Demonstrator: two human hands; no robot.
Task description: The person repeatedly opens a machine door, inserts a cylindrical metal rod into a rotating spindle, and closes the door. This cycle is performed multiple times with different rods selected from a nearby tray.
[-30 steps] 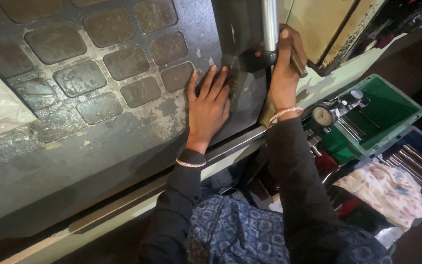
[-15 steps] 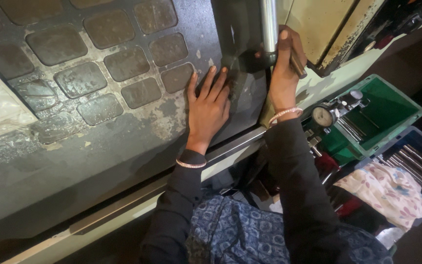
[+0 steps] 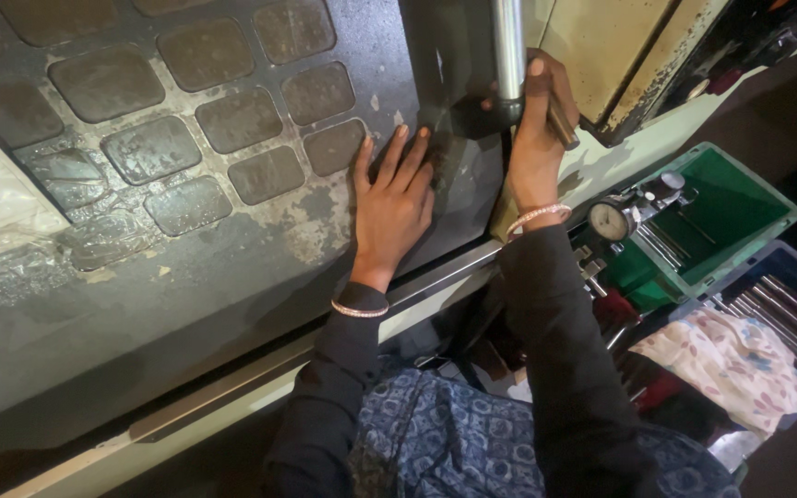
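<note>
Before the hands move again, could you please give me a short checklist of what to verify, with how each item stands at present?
1. Left hand flat on the plate: ok, palm down, fingers spread.
2. Right hand gripping the rod: ok, closed round its lower end.
3. Tool in the right hand seated: cannot tell, the hand hides it.
4. Dial gauge out of the way: ok, it lies in the green tray, apart from both hands.
5. Sleeves free of the plate edge: ok.
</note>
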